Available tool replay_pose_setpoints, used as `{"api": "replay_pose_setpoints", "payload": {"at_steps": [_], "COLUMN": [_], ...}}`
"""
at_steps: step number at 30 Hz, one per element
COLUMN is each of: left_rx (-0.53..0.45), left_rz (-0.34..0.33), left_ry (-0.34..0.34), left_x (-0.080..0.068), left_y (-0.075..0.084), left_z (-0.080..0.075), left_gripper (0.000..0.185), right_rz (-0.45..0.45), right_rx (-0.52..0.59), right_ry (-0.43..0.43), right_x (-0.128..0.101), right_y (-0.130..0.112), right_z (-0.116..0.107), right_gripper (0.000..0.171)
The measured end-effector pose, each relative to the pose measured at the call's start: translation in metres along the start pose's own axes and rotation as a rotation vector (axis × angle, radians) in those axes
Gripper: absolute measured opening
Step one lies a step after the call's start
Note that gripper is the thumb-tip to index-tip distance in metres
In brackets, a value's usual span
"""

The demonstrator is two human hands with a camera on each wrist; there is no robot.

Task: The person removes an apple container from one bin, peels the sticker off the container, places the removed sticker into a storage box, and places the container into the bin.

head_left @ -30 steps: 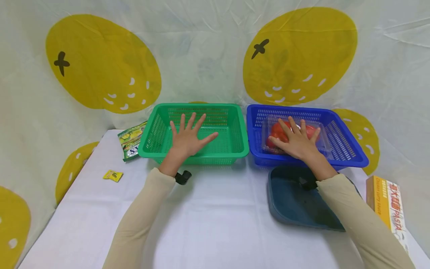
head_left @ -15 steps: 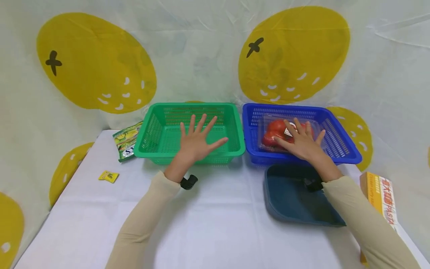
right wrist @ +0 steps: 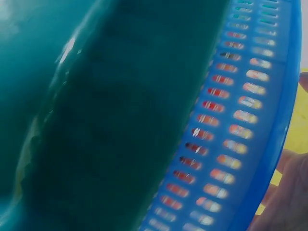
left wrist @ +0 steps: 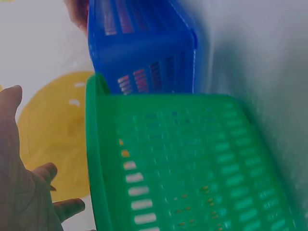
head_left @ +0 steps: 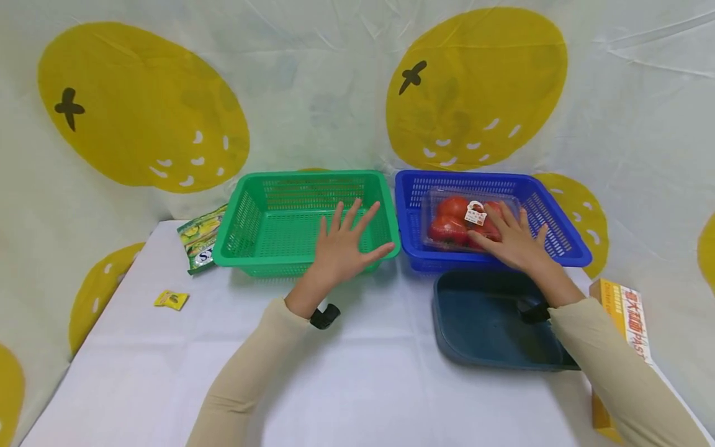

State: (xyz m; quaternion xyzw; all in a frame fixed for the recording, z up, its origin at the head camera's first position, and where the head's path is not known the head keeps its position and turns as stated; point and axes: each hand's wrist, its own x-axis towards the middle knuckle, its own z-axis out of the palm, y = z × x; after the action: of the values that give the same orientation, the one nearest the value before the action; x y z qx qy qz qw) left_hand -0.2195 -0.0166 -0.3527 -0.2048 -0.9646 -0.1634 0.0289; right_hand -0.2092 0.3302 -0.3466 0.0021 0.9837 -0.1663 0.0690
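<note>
My left hand is spread flat above the front right part of the green basket, fingers straight and holding nothing. In the left wrist view the same hand shows beside the rim of the green basket. My right hand, also with fingers spread, hovers over the blue basket and overlaps a clear pack of tomatoes with a white label inside it. The right wrist view shows the slotted wall of the blue basket, with part of the hand past its rim.
A dark teal bin stands in front of the blue basket, under the right wrist. A yellow pasta sauce box is at the right. A green snack bag leans left of the green basket, and a small yellow packet lies nearer.
The view has shifted, so the baskets and table sit further left in it. Relative to the baskets, both spread hands have drifted right, uncovering more of the tomato pack and its label.
</note>
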Motion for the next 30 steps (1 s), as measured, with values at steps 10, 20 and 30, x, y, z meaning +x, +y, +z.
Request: {"api": "replay_pose_setpoints", "payload": {"at_steps": [10,20,30], "left_rx": [-0.009,-0.394,-0.549], "left_rz": [0.135,0.307,0.483], "left_ry": [0.131,0.063,0.201], "left_x": [-0.005,-0.013,-0.024], "left_y": [0.020,0.037,0.045], "left_z": [0.012,0.027,0.059], "left_gripper": [0.081,0.066,0.058], "right_rz": [-0.010,-0.041,-0.014], "right_rx": [0.062,0.187,0.227], "right_ry": [0.009,0.026,-0.029], "right_x": [-0.005,-0.004,-0.001], "right_y": [0.024,0.041,0.052], "right_z": [-0.002,-0.010,-0.020], "right_gripper": [0.091,0.090,0.082]}}
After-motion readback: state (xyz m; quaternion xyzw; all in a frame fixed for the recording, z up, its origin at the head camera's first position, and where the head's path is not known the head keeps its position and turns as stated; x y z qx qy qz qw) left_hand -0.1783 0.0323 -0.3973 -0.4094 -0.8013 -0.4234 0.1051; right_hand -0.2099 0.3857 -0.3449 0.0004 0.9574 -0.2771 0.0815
